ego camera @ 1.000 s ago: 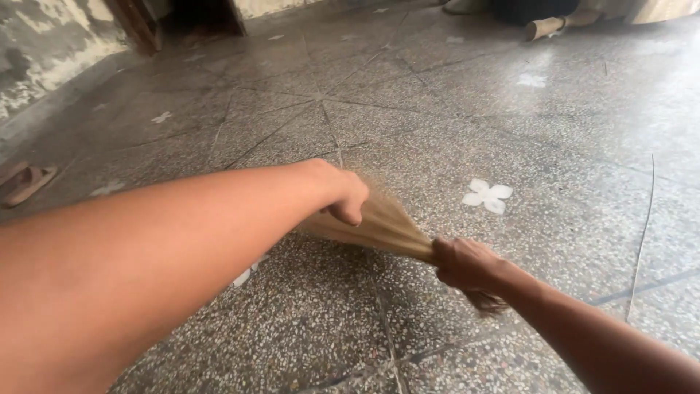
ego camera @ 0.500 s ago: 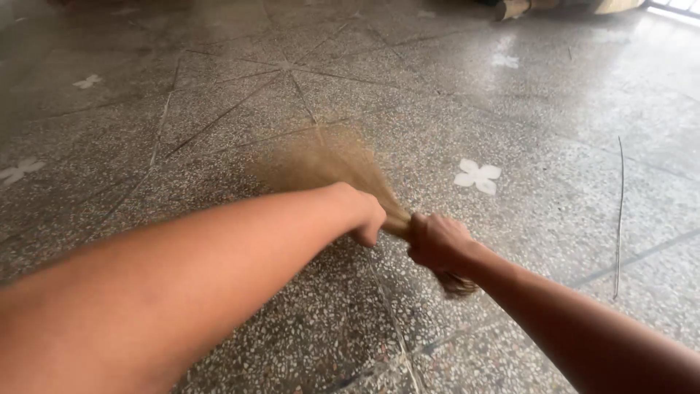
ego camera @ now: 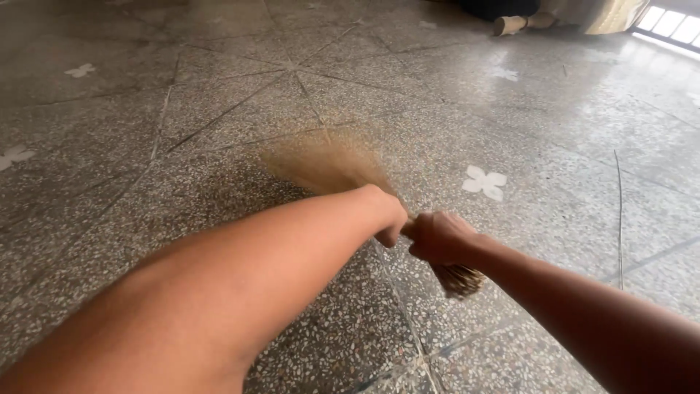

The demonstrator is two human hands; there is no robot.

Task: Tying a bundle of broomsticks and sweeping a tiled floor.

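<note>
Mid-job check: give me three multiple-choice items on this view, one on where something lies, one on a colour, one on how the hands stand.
1. Where does the white flower inlay nearest the hands lie?
A. on the floor beyond the right hand
B. under the left forearm
C. against the far wall

2. What colour is the broom's bristle fan?
A. blue
B. tan
C. black

3. How do the hands stand?
A. both closed on the broom
B. both open, off it
C. only the right on it

Answers:
A, the white flower inlay sits beyond the right hand.
B, the broom spreads tan over the floor.
A, the left hand and right hand both grip it.
</note>
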